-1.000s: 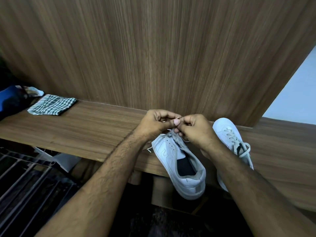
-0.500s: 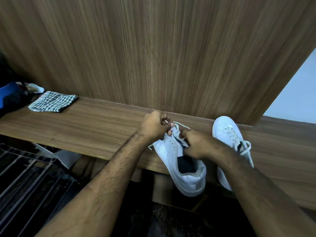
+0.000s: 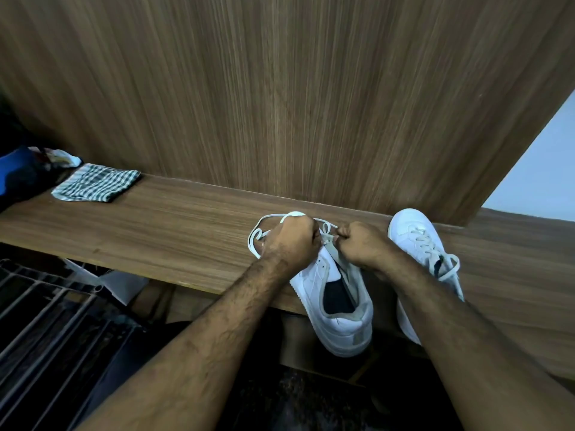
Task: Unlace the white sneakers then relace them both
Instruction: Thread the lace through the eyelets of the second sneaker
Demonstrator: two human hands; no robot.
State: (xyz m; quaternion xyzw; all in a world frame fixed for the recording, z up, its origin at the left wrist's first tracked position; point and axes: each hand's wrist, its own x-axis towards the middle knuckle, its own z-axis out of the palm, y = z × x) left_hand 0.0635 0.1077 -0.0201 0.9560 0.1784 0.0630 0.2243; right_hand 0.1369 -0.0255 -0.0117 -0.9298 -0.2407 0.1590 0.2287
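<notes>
Head view, only one available: both hands are working at the throat of the near white sneaker (image 3: 334, 301), which is sitting on the wooden counter (image 3: 174, 234) w/ its heel hanging over the front edge. Left hand (image 3: 291, 241) is curling tight into a fist over the lace (image 3: 258, 233); right hand (image 3: 357, 244) is pinching the other strand just beside it, fingers curled, nothing slack in either grip. Vs. half a sec ago, the hands are sitting further apart and a long loop of lace is now lying out on the counter left of the toe, where before only a short bit was showing. A sec ago both were bunched together above the tongue. So lace is coming out of the eyelets, i.e. prob. still the unlacing stage on this shoe; exactly which eyelets are free I can't tell, hands are covering them. Second sneaker (image 3: 417, 241) is lying just to the right, touching nothing but the counter, laces still crossed through it, so not started. Checked cloth (image 3: 96, 186) is sitting well apart at far left.
</notes>
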